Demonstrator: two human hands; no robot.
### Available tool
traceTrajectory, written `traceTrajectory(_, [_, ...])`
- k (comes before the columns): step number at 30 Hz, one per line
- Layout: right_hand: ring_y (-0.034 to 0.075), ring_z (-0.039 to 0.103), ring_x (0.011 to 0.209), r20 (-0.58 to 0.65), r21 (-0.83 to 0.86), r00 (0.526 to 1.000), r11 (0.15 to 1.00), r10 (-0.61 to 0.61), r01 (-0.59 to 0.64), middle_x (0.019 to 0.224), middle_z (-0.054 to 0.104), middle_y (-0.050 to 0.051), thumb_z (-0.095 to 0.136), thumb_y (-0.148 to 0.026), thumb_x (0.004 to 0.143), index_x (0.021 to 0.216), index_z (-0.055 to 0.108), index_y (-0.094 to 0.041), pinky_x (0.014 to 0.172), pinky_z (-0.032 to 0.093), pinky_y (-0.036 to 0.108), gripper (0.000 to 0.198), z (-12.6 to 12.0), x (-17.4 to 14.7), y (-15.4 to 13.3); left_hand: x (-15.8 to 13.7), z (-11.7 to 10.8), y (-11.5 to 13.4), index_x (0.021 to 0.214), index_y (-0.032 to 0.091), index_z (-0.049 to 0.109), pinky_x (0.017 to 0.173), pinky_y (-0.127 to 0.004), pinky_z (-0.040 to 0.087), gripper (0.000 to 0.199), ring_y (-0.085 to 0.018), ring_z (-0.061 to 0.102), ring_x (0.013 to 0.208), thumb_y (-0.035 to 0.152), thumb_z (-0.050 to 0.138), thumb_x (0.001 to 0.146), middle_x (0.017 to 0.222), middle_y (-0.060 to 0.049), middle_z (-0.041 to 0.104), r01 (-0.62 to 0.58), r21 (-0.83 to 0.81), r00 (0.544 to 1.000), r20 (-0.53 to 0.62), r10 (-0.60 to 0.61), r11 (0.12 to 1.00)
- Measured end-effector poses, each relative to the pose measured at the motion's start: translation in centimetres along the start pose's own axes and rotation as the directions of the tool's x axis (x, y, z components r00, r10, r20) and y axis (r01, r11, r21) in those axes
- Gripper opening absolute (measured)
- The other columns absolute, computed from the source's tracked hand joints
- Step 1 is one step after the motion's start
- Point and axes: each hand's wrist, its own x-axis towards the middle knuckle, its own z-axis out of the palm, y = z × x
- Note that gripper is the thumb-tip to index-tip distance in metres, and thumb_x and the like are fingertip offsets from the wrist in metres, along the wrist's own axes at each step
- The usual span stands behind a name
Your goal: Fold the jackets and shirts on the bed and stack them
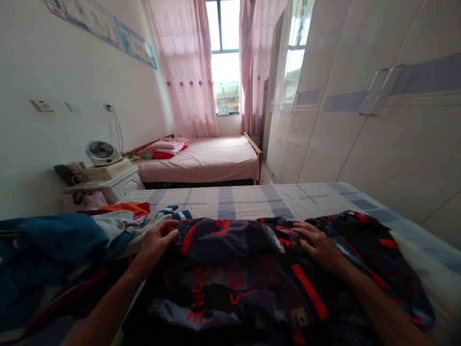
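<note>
A dark camouflage-patterned jacket (252, 245) with red lettering and red strips lies spread before me on the bed. At its far left corner, my left hand (157, 241) has thumb and fingers closed on the cloth. My right hand (319, 244) rests on the jacket's far right part, its fingers stretched out and slightly apart over the red letters. One dark part with red stripes (378, 259), apparently a sleeve, extends to the right beyond my right wrist. The near edge of the jacket runs out of view at the bottom.
A heap of clothes, with a teal garment (68, 238) on top, lies at the left on the checked bedsheet (248, 199). Beyond are a bedside cabinet (124, 185) with a small fan (103, 153) and a second bed (209, 161). White wardrobes (334, 139) line the right.
</note>
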Motion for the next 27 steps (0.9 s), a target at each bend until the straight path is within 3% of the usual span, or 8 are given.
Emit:
traceTrajectory(5, [0.023,0.05,0.117,-0.07,0.026,0.997,0.999,-0.023,0.025,0.12,0.059,0.007,0.043,-0.031,0.084,0.097,0.068,-0.021,0.104,0.037,0.042,0.031,0.6,0.1,0.7,-1.3,-0.3,0.2,0.113,0.014,0.06,0.068,-0.033,0.054,0.064,-0.025,0.067,0.081,0.048,0.07,0.059,0.087,-0.006,0.068,0.02,-0.053,0.992,0.129,-0.013,0.998])
traceTrajectory(8, [0.022,0.051,0.114,-0.1,0.049,0.995,0.999,0.004,0.0,0.117,0.06,0.006,0.041,-0.03,0.085,0.094,0.069,-0.022,0.104,0.037,0.041,0.03,0.6,0.2,0.7,-1.8,-0.6,0.9,0.118,0.017,0.059,0.073,-0.034,0.055,0.064,-0.025,0.067,0.086,0.045,0.071,0.062,0.095,-0.007,0.07,0.087,-0.225,0.978,0.207,-0.04,0.97])
traceTrajectory(12, [0.021,0.051,0.115,-0.123,0.059,0.99,0.997,0.064,-0.057,0.118,0.06,0.006,0.038,-0.027,0.084,0.098,0.066,-0.021,0.104,0.037,0.041,0.032,0.2,0.2,0.3,-2.9,-1.2,1.9,0.125,0.025,0.053,0.083,-0.033,0.054,0.064,-0.025,0.064,0.099,0.04,0.071,0.066,0.116,-0.004,0.065,0.079,-0.452,0.989,0.145,-0.014,0.888])
traceTrajectory(17, [0.021,0.051,0.115,-0.124,0.039,0.99,0.997,0.066,-0.061,0.117,0.06,0.005,0.039,-0.023,0.08,0.098,0.066,-0.022,0.105,0.036,0.04,0.033,0.2,0.1,0.6,-4.3,-0.5,0.4,0.124,0.019,0.056,0.09,-0.04,0.051,0.07,-0.03,0.059,0.108,0.043,0.072,0.06,0.12,-0.006,0.063,0.103,-0.232,0.951,0.307,-0.028,0.967])
traceTrajectory(20, [0.02,0.05,0.115,-0.146,0.016,0.988,0.999,0.053,-0.052,0.118,0.059,0.005,0.037,-0.019,0.078,0.104,0.064,-0.022,0.105,0.035,0.041,0.037,-0.1,0.1,0.0,-4.3,-0.4,-0.8,0.13,0.022,0.049,0.095,-0.04,0.047,0.068,-0.028,0.055,0.115,0.042,0.065,0.068,0.127,-0.004,0.058,0.0,-0.156,0.948,0.315,0.05,0.988])
traceTrajectory(22, [0.021,0.049,0.117,-0.203,-0.029,0.979,0.999,0.021,-0.028,0.12,0.058,0.006,0.036,-0.019,0.08,0.107,0.062,-0.021,0.105,0.035,0.042,0.038,-0.5,0.1,-1.2,-4.1,-0.6,-1.0,0.129,0.021,0.051,0.097,-0.043,0.045,0.06,-0.028,0.054,0.116,0.039,0.059,0.073,0.128,-0.006,0.057,-0.102,0.01,0.961,0.259,0.096,0.995])
traceTrajectory(24, [0.022,0.045,0.122,-0.263,-0.085,0.964,0.996,-0.047,0.025,0.124,0.056,0.007,0.036,-0.024,0.085,0.111,0.061,-0.021,0.106,0.033,0.043,0.036,-0.9,0.0,-3.1,-3.9,-0.6,-0.4,0.122,0.018,0.057,0.099,-0.047,0.041,0.05,-0.031,0.054,0.115,0.035,0.055,0.076,0.126,-0.01,0.058,-0.213,0.289,0.975,0.129,0.182,0.933])
traceTrajectory(27, [0.022,0.034,0.131,-0.245,-0.133,0.957,0.983,-0.153,0.123,0.133,0.049,0.005,0.037,-0.033,0.09,0.12,0.057,-0.022,0.108,0.028,0.043,0.037,-0.7,-0.2,-5.6,-4.0,0.6,1.3,0.117,0.016,0.061,0.102,-0.046,0.037,0.041,-0.029,0.052,0.118,0.031,0.047,0.081,0.128,-0.012,0.056,-0.363,0.561,0.913,0.055,0.404,0.744])
